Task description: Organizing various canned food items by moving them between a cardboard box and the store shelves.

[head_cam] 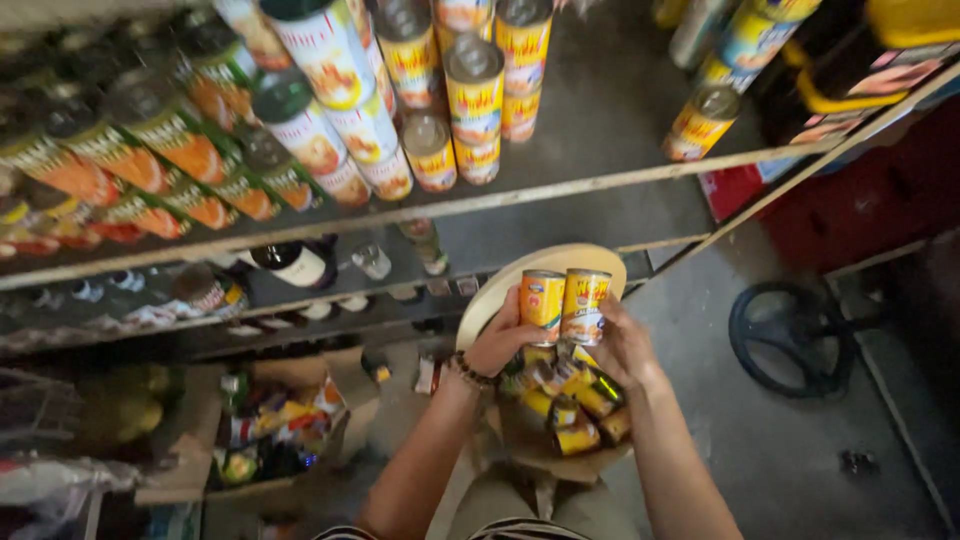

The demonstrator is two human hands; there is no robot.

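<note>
Bare forearms, a beaded bracelet (470, 372) on the left wrist.

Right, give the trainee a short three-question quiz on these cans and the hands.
1. True or false: the left hand and the right hand each hold one upright can.
2. Where do the loose yellow cans lie?
A. on the top shelf
B. in a cardboard box below the hands
C. on the floor by the black wheel
3. Fill in: the stacked cans on the metal shelf share the ____ colour of the right-hand can.

Key: 1 true, the left holds the orange-yellow can; 2 B; 3 yellow.
</note>
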